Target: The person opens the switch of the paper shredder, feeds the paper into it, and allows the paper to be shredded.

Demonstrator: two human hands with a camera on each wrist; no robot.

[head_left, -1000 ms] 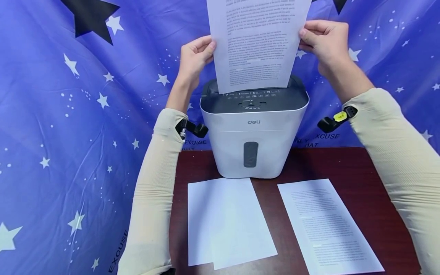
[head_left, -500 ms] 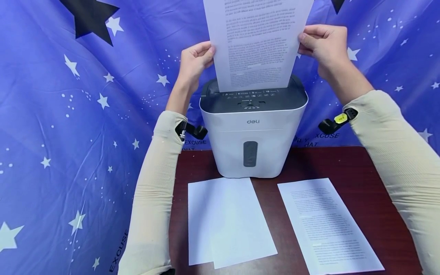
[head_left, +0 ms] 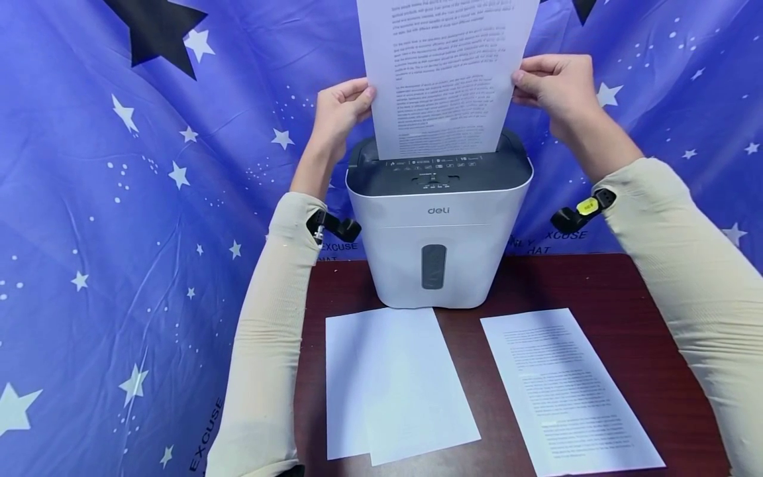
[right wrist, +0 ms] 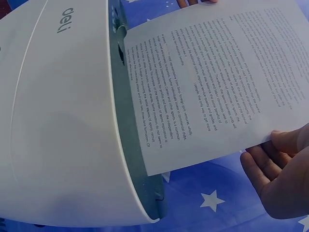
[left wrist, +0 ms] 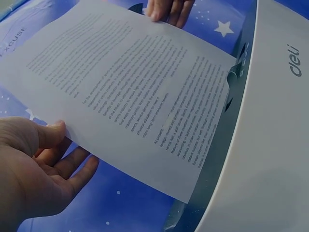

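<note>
A printed sheet of paper (head_left: 444, 79) stands upright with its lower edge at the slot in the dark top of a white paper shredder (head_left: 435, 232) marked "deli". My left hand (head_left: 342, 109) pinches the sheet's left edge between thumb and fingers. On the opposite edge, my right hand (head_left: 560, 86) pinches it the same way. The left wrist view shows the left thumb on the printed face of the sheet, fingers behind. In the right wrist view the sheet's bottom edge meets the dark top of the shredder (right wrist: 133, 140). The sheet's upper end runs out of the head view.
Two overlapping blank-looking sheets (head_left: 417, 391) lie on the dark red table (head_left: 608, 285) before the shredder. A printed sheet (head_left: 566, 391) lies to their right. Behind hangs a blue curtain (head_left: 149, 265) with stars. Black wrist devices (head_left: 336, 225) sit on both sleeves.
Both hands have moved down, the right one also slightly inward. The pinched sheet has sunk a little at first, and its lower lines of print now sit at the slot.
</note>
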